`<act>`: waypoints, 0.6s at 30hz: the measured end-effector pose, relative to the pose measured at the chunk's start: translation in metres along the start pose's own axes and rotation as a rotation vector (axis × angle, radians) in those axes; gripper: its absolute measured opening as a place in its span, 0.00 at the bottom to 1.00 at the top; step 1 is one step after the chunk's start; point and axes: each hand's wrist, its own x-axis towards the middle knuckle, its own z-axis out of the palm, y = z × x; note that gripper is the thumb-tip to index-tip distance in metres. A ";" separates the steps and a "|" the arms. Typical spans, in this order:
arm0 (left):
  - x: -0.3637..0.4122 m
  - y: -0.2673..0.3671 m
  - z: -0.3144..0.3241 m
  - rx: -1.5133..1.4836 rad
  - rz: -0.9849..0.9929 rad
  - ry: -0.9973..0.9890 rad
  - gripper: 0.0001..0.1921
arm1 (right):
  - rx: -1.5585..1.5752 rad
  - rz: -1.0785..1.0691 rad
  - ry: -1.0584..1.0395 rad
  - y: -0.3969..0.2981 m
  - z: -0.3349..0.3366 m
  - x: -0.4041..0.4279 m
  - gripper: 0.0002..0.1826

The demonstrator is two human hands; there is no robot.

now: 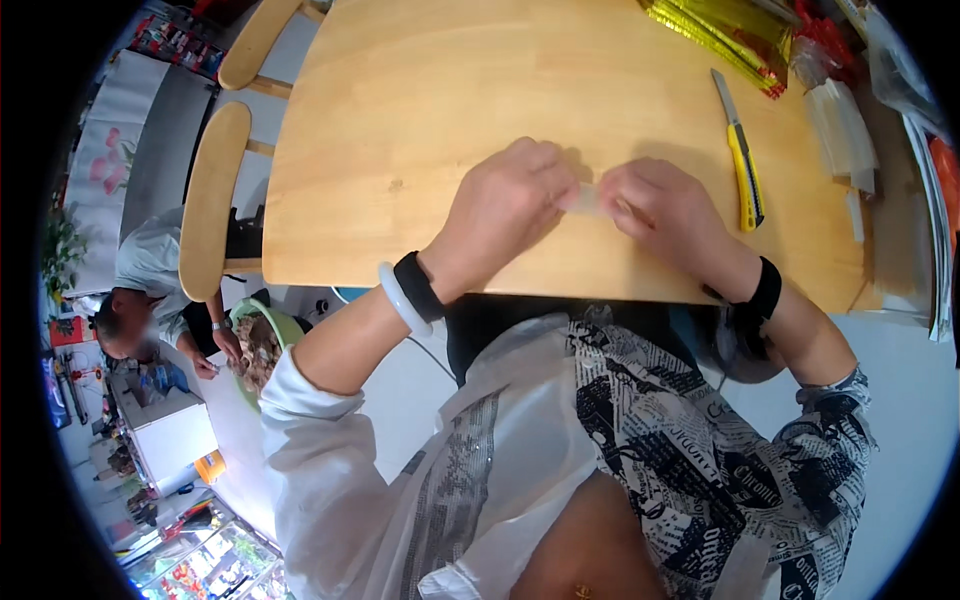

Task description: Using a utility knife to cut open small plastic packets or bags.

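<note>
Over the near part of the wooden table [480,90], my left hand [514,195] and my right hand [649,199] face each other with a small gap between them. A small translucent strip [587,199] stretches across that gap, its ends pinched in the fingers of both hands. The fingers are slightly blurred, and their curled parts hide the rest of the strip. To the right of my right hand lies a yellow utility knife [744,176] with its blade out, pointing away from me. Near the right edge rests a stack of pale translucent strips [844,135].
Gold foil packaging [720,37] and red plastic [825,37] lie at the far right. Two wooden chairs [206,202] stand along the left side. Beyond them a person [154,277] bends over a green tub [289,322] with brownish pieces in it.
</note>
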 end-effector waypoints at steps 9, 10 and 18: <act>-0.038 0.021 0.011 0.020 -0.154 -0.065 0.06 | 0.059 -0.044 -0.047 -0.017 0.010 -0.027 0.06; -0.040 0.023 0.011 0.014 -0.156 -0.070 0.06 | 0.072 0.000 -0.023 -0.019 0.008 -0.026 0.05; -0.038 0.026 0.022 0.032 -0.484 0.048 0.08 | 0.215 0.541 -0.004 -0.036 0.016 -0.020 0.05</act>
